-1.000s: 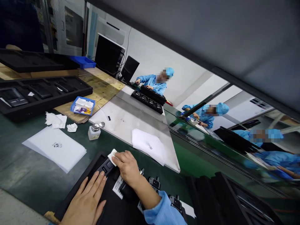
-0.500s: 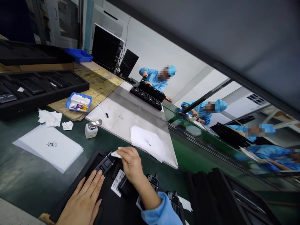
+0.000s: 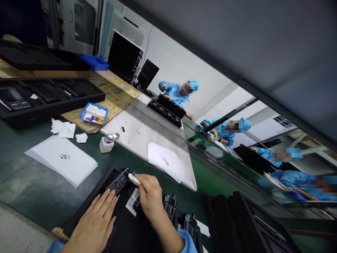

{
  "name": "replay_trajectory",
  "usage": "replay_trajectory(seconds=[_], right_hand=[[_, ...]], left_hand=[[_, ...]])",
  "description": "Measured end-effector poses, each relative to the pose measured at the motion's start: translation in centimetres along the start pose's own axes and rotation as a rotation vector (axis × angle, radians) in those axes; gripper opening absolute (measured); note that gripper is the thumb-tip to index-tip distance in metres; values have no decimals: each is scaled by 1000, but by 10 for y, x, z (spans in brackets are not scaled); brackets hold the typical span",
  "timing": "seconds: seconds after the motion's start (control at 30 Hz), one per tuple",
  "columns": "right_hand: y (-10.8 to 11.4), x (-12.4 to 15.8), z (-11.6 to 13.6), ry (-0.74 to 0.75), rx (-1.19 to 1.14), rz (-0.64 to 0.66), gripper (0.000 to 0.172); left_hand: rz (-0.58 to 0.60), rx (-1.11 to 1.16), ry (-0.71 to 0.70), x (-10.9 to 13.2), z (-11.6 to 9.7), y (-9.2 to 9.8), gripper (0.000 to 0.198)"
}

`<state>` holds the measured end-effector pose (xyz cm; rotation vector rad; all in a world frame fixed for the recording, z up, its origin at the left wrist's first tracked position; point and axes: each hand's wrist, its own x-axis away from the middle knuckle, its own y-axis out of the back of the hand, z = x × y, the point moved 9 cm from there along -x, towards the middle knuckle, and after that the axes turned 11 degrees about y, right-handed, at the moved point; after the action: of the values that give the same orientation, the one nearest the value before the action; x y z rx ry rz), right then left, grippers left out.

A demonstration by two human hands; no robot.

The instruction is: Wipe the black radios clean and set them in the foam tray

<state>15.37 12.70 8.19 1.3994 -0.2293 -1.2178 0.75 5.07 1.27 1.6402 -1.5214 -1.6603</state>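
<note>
My left hand (image 3: 94, 219) lies flat, fingers stretched out, over the lower end of a black handheld device (image 3: 119, 181) that looks like a two-way radio. The device rests in a black foam tray (image 3: 126, 235). Between the fingertips of my right hand (image 3: 151, 196) is a folded white wipe (image 3: 134, 179), close against the device's top end; exact contact is hard to tell. Below my right hand, a white label sheet (image 3: 132, 202) with printed codes sits in the tray. Two more such devices, one (image 3: 170, 206) beside my right wrist and another (image 3: 190, 225) farther right, stand in the tray.
A small bottle with a metal lid (image 3: 106, 144), crumpled tissues (image 3: 63, 128) and white sheets (image 3: 61, 158) lie beyond the tray. A blue bin (image 3: 94, 114) and another foam tray (image 3: 50, 95) are at left. Foam trays (image 3: 252, 225) stand right. Co-workers (image 3: 173, 92) sit beyond.
My right hand with the wipe has shifted slightly down and right, near the device's top end. My left hand stays on the device. The whole view has tilted a little.
</note>
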Motion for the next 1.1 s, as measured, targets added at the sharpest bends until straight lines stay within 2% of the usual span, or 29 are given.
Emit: replay_trajectory(seconds=[0.07,0.13,0.23,0.37,0.47,0.6,0.7,0.8,0.9,1.0,1.03,1.1], right_hand=[[-20,-14,23,36,53,27,33],[-47,-21,44,91,146,123,26],[-70,-12,59,121,240,227,22],[-58,8,55,95,180,235,28],[-47,4,46,40,145,207,29],[-57,-8,49,23,214,206,27],[-62,2,55,32,204,231,26],[-43,27,43,-9,98,213,29],[7,53,1,-149,10,62,31],[58,76,-47,-347,42,-152,31],[67,80,-56,-389,72,-189,30],[66,79,-64,-425,161,-177,28]], left_hand=[[-15,-6,-7,2,-1,2,44],[-21,-19,-15,2,-1,2,43],[-10,-22,-13,2,-1,2,43],[-12,-14,-9,4,0,3,41],[-5,26,11,5,2,2,40],[31,56,29,5,4,-3,42],[41,57,2,5,3,-4,43],[0,68,-11,4,5,4,41],[-71,74,-69,1,-3,16,36],[-67,73,-187,-1,-31,15,38],[-49,74,-227,-1,-45,10,41],[-3,84,-288,0,-72,-3,49]])
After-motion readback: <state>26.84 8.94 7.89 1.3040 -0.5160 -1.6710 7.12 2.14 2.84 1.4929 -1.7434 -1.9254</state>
